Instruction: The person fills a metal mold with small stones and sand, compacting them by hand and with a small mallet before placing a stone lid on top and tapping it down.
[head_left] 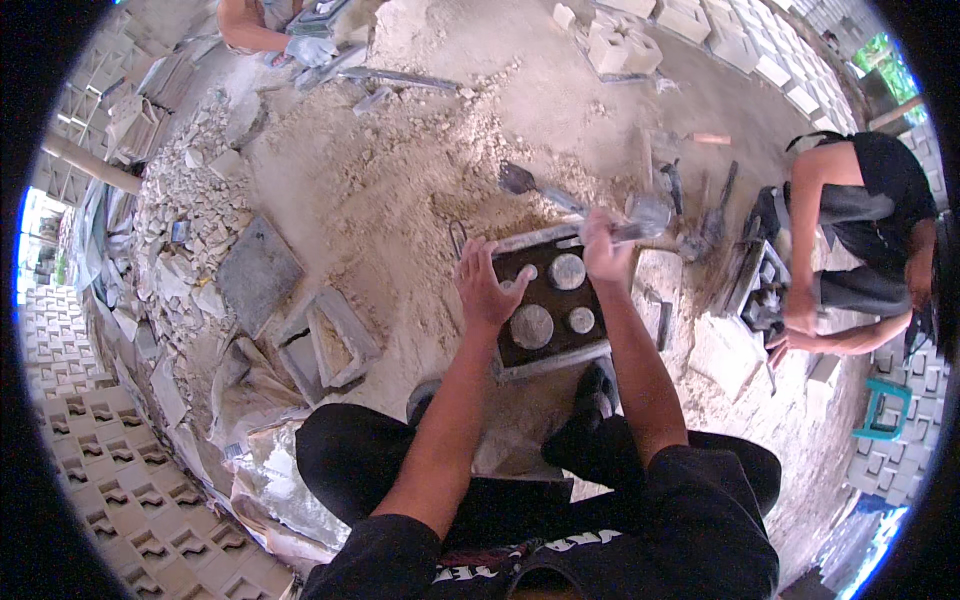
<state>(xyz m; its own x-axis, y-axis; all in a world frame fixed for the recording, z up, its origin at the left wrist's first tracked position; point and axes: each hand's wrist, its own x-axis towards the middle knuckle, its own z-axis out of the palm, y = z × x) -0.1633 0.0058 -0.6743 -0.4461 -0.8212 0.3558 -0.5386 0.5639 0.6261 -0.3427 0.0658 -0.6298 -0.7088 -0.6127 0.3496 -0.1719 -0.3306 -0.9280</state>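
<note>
Between my feet lies a rectangular mould [552, 362] with a pale frame and a dark inside. Round grey discs of different sizes sit in it, among them a large disc [532, 327], a second one [567, 271] and a smaller one [580, 320]. My left hand [486, 285] rests at the mould's left side, fingers apart, thumb reaching over a small round piece. Above the far right corner, my right hand [604, 250] is blurred and closed round a metal tool [648, 218] with a smeared silvery head. A dark-ended flat tool [518, 180] shows just beyond it.
On the right a co-worker's hands [795, 325] work at another mould [765, 275]; a gloved hand [310, 50] shows at the far left. Rubble [190, 165], a grey slab [258, 275] and an open frame [330, 340] lie leftward. Hand tools [715, 215] lie right.
</note>
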